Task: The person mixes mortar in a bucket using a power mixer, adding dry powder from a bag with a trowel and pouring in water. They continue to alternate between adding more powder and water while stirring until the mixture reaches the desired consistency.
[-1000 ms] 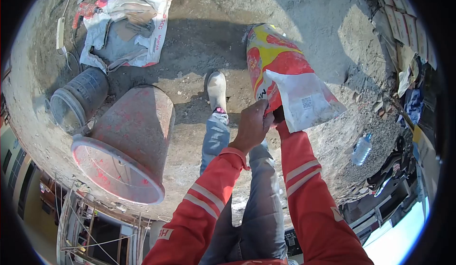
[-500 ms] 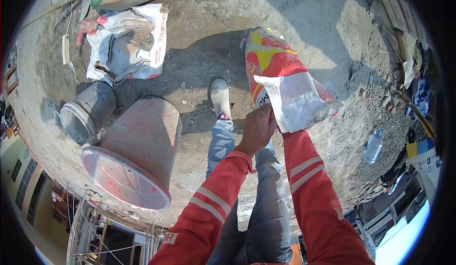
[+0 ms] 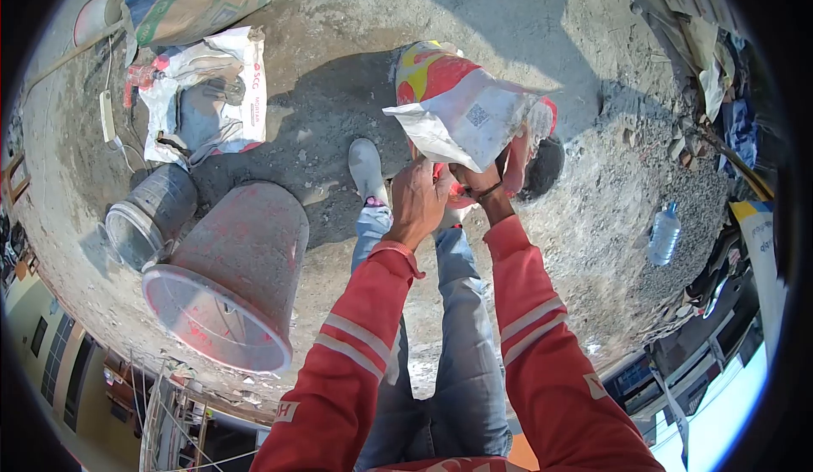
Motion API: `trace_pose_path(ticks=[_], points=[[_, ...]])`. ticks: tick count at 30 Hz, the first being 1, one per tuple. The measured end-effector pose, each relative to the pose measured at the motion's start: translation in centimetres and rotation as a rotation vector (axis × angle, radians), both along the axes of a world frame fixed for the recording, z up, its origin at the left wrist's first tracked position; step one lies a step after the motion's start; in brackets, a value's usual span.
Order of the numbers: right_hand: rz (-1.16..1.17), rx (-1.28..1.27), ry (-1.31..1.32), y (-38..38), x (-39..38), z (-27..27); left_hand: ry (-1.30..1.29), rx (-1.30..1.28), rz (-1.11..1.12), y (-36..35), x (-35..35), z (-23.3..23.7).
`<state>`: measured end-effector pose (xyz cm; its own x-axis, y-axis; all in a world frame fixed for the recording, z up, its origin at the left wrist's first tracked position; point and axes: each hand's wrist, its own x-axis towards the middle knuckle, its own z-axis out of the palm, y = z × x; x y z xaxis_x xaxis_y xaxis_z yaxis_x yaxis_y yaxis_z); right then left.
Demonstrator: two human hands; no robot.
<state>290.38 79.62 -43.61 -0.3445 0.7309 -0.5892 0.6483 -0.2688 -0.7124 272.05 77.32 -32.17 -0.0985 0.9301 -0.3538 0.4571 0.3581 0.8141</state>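
Note:
A red and yellow bag [image 3: 449, 77] stands in front of my feet, its white end flap [image 3: 476, 118] folded over toward me. My left hand [image 3: 420, 197] is closed at the near edge of the bag, by a small red piece between the two hands; what its fingers pinch is too small to make out. Close beside it, my right hand [image 3: 474, 182] reaches under the white flap, which hides most of its fingers. Dark grey powder [image 3: 543, 167] lies on the ground at the bag's right side.
A large tub [image 3: 246, 243] and a smaller bucket [image 3: 161, 209] lie on their sides at left. Behind them are an opened white mortar bag [image 3: 256, 91], a red tool [image 3: 146, 77] and another sack [image 3: 199, 2]. A plastic bottle [image 3: 665, 235] is at right.
The bag's white flap has shifted left and up and now leans differently. Both hands have moved up and left, and more of my right wrist shows. Dark powder now shows beside the bag.

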Motion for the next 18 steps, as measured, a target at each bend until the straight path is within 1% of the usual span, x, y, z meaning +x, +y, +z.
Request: trace_pose_path(ticks=[1,2,3,4,5,6,8,10,12,13,18], points=[[0.061,0.182,-0.095,0.8,-0.3,1.8,0.013,-0.013,-0.010,0.1,0.1,0.1],[-0.411,-0.278,0.056,0.1,-0.1,1.8,0.029,-0.022,-0.020,0.2,0.3,0.2],[-0.466,-0.153,0.224,1.0,-1.3,4.6,0.064,-0.016,0.019,0.3,0.4,0.5],[-0.518,-0.030,0.391,2.2,-2.7,9.0,0.046,-0.025,0.045,0.0,0.2,0.5],[-0.687,-0.415,0.515,2.9,-2.8,13.0,0.093,-0.019,0.052,-0.2,-0.1,0.4],[-0.692,-0.406,0.523,2.2,-2.2,14.3,0.140,-0.009,0.059,-0.3,-0.4,0.2],[-0.682,-0.460,0.483,1.1,-0.8,16.5,0.152,0.005,0.045,-0.7,-1.4,-0.7],[-0.658,-0.431,0.510,-0.1,0.7,18.1,0.161,0.022,0.032,-0.4,-1.8,0.0],[-0.645,-0.399,0.595,-1.5,2.4,19.4,0.212,0.026,0.069,-0.4,-1.6,0.6],[-0.643,-0.372,0.580,-2.3,3.1,20.4,0.240,0.009,0.043,-0.5,-1.6,0.5],[-0.581,-0.428,0.530,-5.6,7.8,25.1,0.191,-0.020,0.070,-1.4,-1.6,-1.8]])
